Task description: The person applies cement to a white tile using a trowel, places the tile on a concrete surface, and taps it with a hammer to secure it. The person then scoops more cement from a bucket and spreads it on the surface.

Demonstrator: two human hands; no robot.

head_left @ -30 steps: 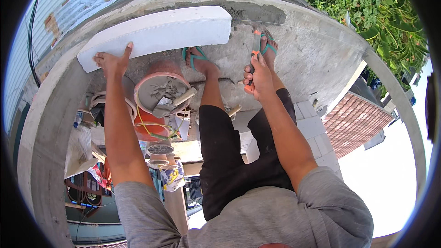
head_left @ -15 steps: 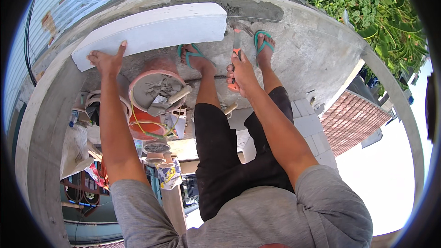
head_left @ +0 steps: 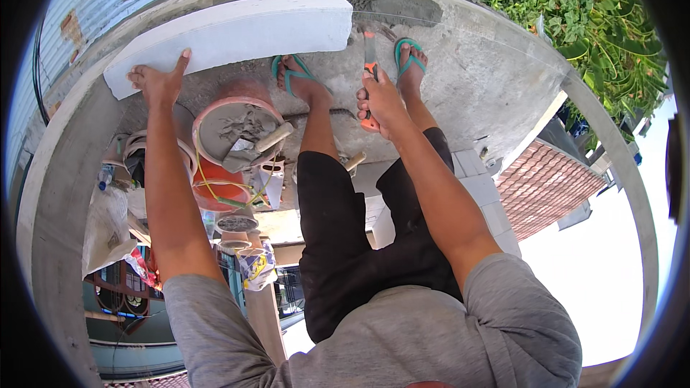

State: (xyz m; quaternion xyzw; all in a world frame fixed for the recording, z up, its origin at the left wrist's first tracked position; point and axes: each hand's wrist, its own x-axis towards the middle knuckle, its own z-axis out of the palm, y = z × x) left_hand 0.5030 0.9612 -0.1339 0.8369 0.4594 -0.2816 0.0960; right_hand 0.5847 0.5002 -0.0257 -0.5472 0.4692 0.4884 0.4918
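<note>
Long white lightweight blocks (head_left: pixel 237 32) form a row on the concrete along the far edge. My left hand (head_left: pixel 158 85) lies against the near side of the row at its left end, thumb and fingers spread. In my right hand (head_left: pixel 382 104) is a hammer (head_left: pixel 370 54) with an orange and black handle, fingers wrapped round its grip. Its head points away from me, beside the right end of the blocks and between my sandalled feet. Wet grey mortar (head_left: pixel 402 8) is spread on the ledge past that end.
A bucket of mortar (head_left: pixel 230 126) with a trowel (head_left: pixel 267 140) in it stands left of my legs, near an orange bucket (head_left: pixel 219 190). A thin string runs along the blocks. Leafy plants (head_left: pixel 575 29) rise beyond the ledge, and a tiled roof (head_left: pixel 550 183) lies lower right.
The whole view has shifted slightly, with the blocks and bucket now a little higher and further left. My left hand stays on the blocks, and my right still holds the hammer.
</note>
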